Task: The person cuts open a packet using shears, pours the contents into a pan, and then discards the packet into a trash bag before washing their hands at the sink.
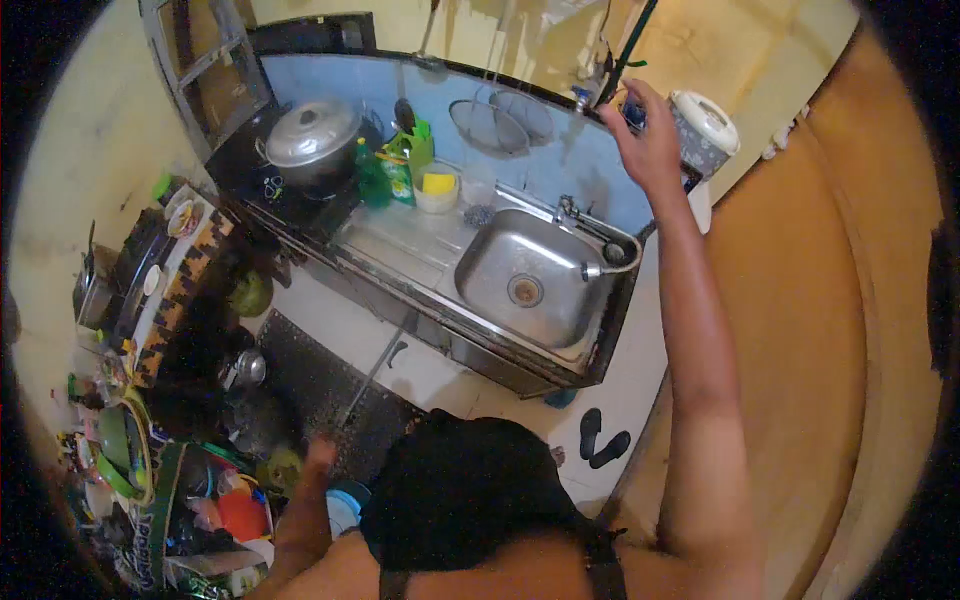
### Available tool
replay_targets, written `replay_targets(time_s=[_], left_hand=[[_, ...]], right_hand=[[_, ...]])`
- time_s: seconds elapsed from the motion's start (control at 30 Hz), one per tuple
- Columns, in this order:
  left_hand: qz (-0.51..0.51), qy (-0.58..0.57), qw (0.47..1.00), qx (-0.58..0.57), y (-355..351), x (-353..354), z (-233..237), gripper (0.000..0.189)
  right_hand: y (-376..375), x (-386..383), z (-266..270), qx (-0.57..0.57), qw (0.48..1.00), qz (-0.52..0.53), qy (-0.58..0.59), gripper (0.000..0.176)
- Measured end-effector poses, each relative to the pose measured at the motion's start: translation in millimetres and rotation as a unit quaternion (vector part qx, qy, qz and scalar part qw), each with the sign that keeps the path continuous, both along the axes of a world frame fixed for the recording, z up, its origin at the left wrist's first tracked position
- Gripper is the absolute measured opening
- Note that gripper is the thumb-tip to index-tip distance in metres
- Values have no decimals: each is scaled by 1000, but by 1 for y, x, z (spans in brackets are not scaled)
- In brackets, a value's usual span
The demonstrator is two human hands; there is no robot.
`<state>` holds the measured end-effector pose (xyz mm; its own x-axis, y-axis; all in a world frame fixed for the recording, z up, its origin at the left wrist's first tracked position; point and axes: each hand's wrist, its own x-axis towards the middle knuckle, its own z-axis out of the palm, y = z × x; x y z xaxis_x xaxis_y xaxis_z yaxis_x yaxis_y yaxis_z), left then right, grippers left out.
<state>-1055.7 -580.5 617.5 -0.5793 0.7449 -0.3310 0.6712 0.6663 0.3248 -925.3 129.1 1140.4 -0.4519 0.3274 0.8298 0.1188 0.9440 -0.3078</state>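
My right hand [648,140] is raised at the wall to the right of the sink, thumb and fingers apart. A dark blue object [630,108] shows behind the gap between them, and a dark pole [632,45] rises just above. Down on the left, my left hand [321,452] hangs low over the dark floor mat [300,375], its fingers blurred. A thin rod [378,372] slants up from close to that hand toward the counter; I cannot tell whether the hand holds it. Below lies the steel sink [480,285] with its faucet [567,207].
A lidded pot [315,135] stands on the stove. Along the counter are a green bottle [372,175], a yellow sponge [438,184] and a scouring pad [479,215]. Strainers [487,128] hang above. A rice cooker [705,125] stands right; slippers [591,433] lie on the floor.
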Motion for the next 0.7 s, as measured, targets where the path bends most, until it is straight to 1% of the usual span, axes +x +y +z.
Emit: replay_targets(time_s=[0.03, 0.07, 0.1, 0.13, 0.17, 0.23, 0.27, 0.3, 0.33, 0.37, 0.4, 0.43, 0.47, 0.5, 0.53, 0.57, 0.6, 0.63, 0.67, 0.7], left_hand=[[144, -98, 967, 187, -13, -33, -13, 36], [230, -167, 935, 210, -2, -41, 25, 37], [322, -231, 885, 244, 14, -47, 73, 37], [411, -276, 822, 280, 40, -49, 140, 38], [413, -275, 824, 274, 34, -58, 147, 38], [413, -314, 809, 278, 21, -65, 153, 37], [416, -318, 807, 274, -5, -61, 171, 37], [414, -264, 832, 259, 3, -51, 168, 36], [412, -207, 852, 246, 13, -41, 166, 36], [418, -206, 849, 247, 10, -31, 154, 36], [337, -121, 908, 219, 16, -14, 137, 34], [247, -32, 950, 185, 11, -3, 117, 33], [150, 57, 976, 146, 6, 4, 101, 31], [47, 145, 983, 100, -2, 8, 93, 30], [-60, 227, 971, 53, 0, 7, 103, 29], [-64, 229, 970, 47, 8, 9, 108, 29], [0, 136, 988, 74, 21, 8, 110, 28], [67, 39, 992, 101, 47, 12, 120, 28], [134, -58, 981, 127, 76, 12, 140, 28], [201, -154, 955, 153, 107, 12, 161, 28]], right_hand=[[2, -26, 10, 32, 999, -7, -13, 53], [5, -47, 14, 32, 999, -8, -12, 53], [3, -66, 17, 36, 998, -23, -49, 55], [5, -85, 15, 36, 995, -37, -85, 58], [12, -99, 7, 29, 995, -37, -87, 58], [27, -115, -9, 28, 979, -54, -193, 60], [10, -123, -3, 7, 970, -79, -229, 61], [26, -122, -17, 8, 970, -77, -231, 61], [30, -119, -23, 44, 963, -108, -244, 60], [27, -119, -25, 79, 954, -136, -256, 59], [31, -117, -33, 78, 955, -129, -257, 59], [31, -119, -34, 118, 955, -154, -224, 57], [34, -124, -35, 156, 953, -180, -190, 56], [35, -127, -35, 148, 954, -178, -188, 56], [38, -131, -36, 118, 965, -178, -151, 52], [45, -128, -41, 88, 973, -179, -114, 48], [52, -128, -45, 83, 973, -182, -113, 48], [57, -127, -49, 37, 979, -167, -107, 48], [60, -132, -49, -7, 983, -151, -102, 48], [66, -137, -50, -8, 984, -149, -101, 48]])
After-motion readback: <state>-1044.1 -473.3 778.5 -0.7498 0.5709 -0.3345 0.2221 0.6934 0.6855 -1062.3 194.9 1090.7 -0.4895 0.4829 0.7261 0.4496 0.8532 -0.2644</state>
